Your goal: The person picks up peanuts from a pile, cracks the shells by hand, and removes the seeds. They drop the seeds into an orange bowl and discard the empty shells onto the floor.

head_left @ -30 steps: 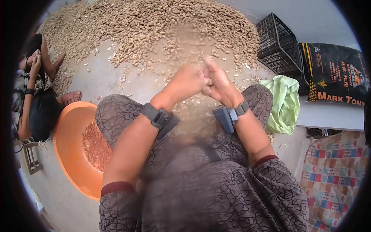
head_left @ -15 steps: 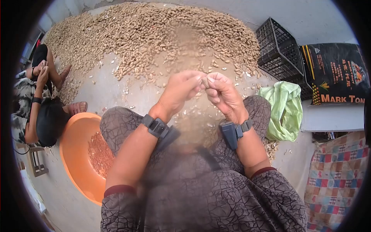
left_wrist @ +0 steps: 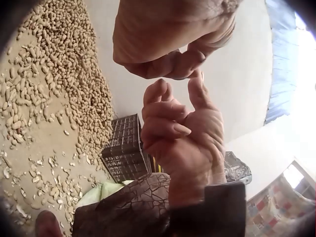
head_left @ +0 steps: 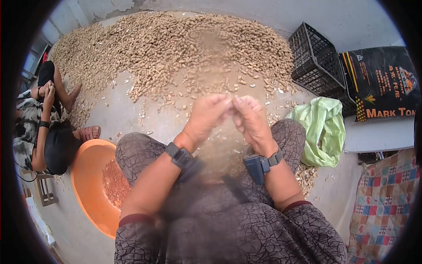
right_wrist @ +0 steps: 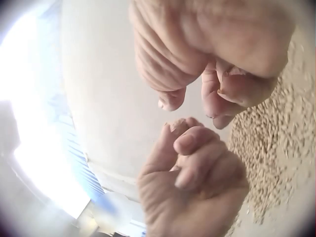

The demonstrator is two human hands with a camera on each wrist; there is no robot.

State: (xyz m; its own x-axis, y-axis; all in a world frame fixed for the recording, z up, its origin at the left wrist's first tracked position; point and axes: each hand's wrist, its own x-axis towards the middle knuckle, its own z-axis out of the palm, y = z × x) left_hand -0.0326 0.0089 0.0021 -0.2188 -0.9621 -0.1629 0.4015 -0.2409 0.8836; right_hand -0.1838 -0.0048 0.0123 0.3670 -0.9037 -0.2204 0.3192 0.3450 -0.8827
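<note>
Both hands are raised over the lap, fingertips nearly meeting. The left hand (head_left: 207, 118) bends its fingers; in the right wrist view a small pale piece (right_wrist: 177, 125), perhaps peanut shell, shows at its pinched thumb and finger. The right hand (head_left: 255, 124) faces it; the left wrist view has its thumb raised apart from its curled fingers (left_wrist: 165, 118). Something reddish-brown (right_wrist: 234, 71) shows among those fingers in the right wrist view, too unclear to name. A large heap of unshelled peanuts (head_left: 176, 48) lies beyond the hands.
An orange basin (head_left: 85, 185) with reddish kernels (head_left: 115, 182) stands left, near a seated person (head_left: 33, 132). Right are a black crate (head_left: 307, 66), a green bag (head_left: 323, 132), a black printed sack (head_left: 382, 83) and patchwork cloth (head_left: 382, 207). Shells (left_wrist: 52, 190) litter the floor.
The hands turned and parted slightly from their earlier pinch together; the right thumb and fingers have shifted. The head view has tilted, so the heap appears lower in it.
</note>
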